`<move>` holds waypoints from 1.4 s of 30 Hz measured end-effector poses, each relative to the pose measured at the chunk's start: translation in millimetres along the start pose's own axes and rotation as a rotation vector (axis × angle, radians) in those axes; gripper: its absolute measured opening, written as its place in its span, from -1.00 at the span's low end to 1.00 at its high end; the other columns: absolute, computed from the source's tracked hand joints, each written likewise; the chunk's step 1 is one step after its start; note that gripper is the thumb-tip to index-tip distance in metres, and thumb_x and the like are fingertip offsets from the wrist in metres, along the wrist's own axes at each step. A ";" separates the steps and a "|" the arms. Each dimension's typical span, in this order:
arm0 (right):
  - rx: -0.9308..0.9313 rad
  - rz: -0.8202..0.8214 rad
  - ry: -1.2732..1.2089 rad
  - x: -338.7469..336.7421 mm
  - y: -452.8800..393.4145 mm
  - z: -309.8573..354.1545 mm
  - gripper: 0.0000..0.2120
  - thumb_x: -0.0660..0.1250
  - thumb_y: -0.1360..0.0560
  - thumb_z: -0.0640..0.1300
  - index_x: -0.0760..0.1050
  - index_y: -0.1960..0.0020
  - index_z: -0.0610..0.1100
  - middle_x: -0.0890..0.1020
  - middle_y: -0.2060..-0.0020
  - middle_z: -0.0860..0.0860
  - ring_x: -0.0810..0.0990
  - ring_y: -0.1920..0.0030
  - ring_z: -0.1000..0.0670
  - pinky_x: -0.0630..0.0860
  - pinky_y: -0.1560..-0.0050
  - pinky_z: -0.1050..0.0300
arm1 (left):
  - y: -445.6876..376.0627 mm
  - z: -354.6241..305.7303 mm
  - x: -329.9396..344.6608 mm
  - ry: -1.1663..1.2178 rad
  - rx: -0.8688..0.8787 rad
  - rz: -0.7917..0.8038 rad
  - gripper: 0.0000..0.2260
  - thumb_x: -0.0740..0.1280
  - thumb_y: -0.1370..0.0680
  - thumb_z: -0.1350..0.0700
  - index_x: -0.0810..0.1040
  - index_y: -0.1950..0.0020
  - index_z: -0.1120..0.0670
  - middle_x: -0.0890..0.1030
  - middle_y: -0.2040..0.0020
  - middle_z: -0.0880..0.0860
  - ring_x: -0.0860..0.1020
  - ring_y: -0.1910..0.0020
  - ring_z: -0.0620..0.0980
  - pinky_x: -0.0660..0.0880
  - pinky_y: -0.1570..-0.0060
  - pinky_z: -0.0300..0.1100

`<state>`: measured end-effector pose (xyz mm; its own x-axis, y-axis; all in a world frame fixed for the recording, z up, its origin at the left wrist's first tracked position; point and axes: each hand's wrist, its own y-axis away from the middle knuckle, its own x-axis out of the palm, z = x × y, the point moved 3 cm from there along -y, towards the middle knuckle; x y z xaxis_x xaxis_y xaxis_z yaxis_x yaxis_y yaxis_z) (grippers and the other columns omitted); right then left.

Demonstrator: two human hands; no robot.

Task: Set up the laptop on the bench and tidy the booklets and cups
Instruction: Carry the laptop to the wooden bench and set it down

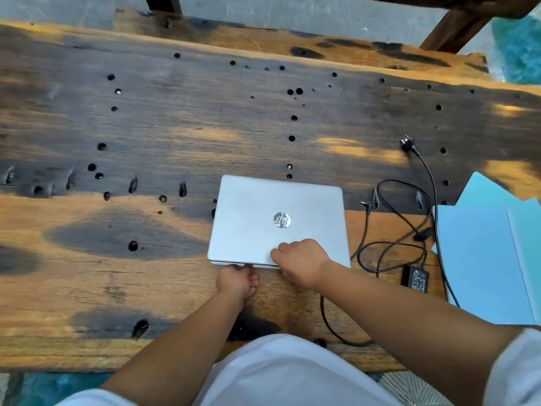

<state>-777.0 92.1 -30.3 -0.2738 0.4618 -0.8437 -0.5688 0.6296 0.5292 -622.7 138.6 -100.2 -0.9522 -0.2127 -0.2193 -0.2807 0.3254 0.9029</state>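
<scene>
A closed silver laptop (263, 212) lies on the wooden bench (117, 224), its front edge toward me. My left hand (237, 281) sits at that front edge, fingertips curled under the lid's lip. On the lid's near right part rests my right hand (301, 259), fingers curled at the edge and thumb on top. Light blue booklets (486, 253) lie overlapped at the right edge of the bench. No cups are in view.
A black charger brick (415, 279) with looped cable (392, 230) lies between the laptop and the booklets; its plug (408, 144) lies farther back. The bench top has several drilled holes. A dark wooden post (456, 27) stands beyond the far edge.
</scene>
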 end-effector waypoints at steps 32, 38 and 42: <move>0.339 -0.432 -0.042 -209.0 -57.8 -174.0 -0.89 0.34 -0.55 -0.09 0.46 -0.04 -0.06 0.60 -0.01 -0.12 0.56 0.01 -0.25 0.38 0.16 -0.01 | 3.3 -7.8 -2.4 -0.080 0.009 0.000 -0.82 0.33 -0.60 0.08 0.54 0.10 0.18 0.65 0.31 0.09 0.56 0.47 -0.08 0.48 0.54 -0.28; 0.437 -0.383 -0.132 -213.8 -89.4 -200.8 -0.83 0.40 -0.51 -0.08 0.53 -0.08 -0.05 0.61 -0.05 -0.14 0.56 -0.09 -0.25 0.45 0.13 -0.02 | 2.1 -6.7 -2.7 -0.092 -0.005 -0.002 -0.80 0.33 -0.60 0.07 0.55 0.07 0.21 0.64 0.30 0.10 0.55 0.46 -0.07 0.50 0.52 -0.28; 0.457 -0.358 -0.133 -217.3 -100.4 -209.3 -0.82 0.43 -0.49 -0.09 0.54 -0.07 -0.05 0.60 -0.06 -0.16 0.56 -0.07 -0.26 0.47 0.11 -0.03 | 1.1 -6.8 -3.3 -0.127 -0.004 -0.010 -0.80 0.33 -0.60 0.06 0.55 0.09 0.19 0.65 0.29 0.09 0.55 0.45 -0.07 0.50 0.51 -0.28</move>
<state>-822.6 -202.2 81.0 -0.0107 0.2271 -0.9738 -0.2080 0.9521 0.2243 -619.1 133.5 -95.9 -0.9571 -0.0975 -0.2727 -0.2896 0.3199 0.9021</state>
